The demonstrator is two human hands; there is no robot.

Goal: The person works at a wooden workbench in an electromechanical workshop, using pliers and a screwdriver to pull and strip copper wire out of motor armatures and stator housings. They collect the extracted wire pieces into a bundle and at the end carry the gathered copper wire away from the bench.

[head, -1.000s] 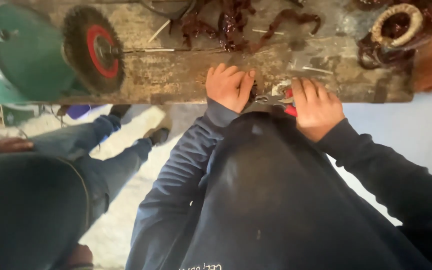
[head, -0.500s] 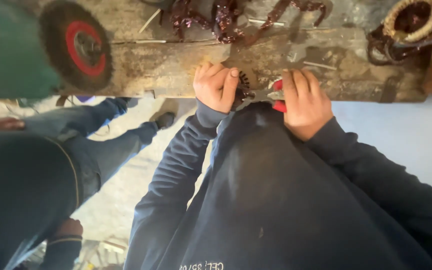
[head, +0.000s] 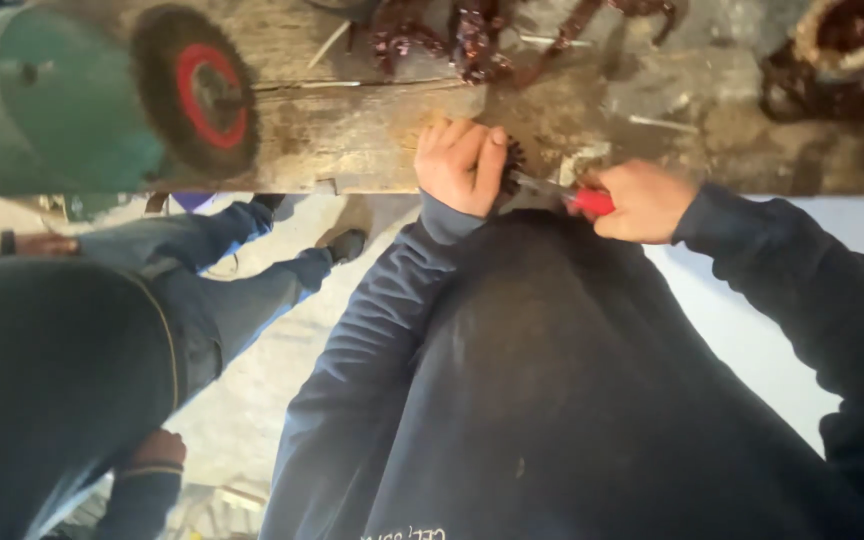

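Pliers with red handles are gripped in the right hand, their metal nose reaching left to a small dark coiled part. That part is clenched in the left hand, fingers curled over it, at the near edge of a worn wooden bench. Beyond the grip, reddish-brown wire pieces are strewn. Far left of it, a wire wheel is mounted on a green machine.
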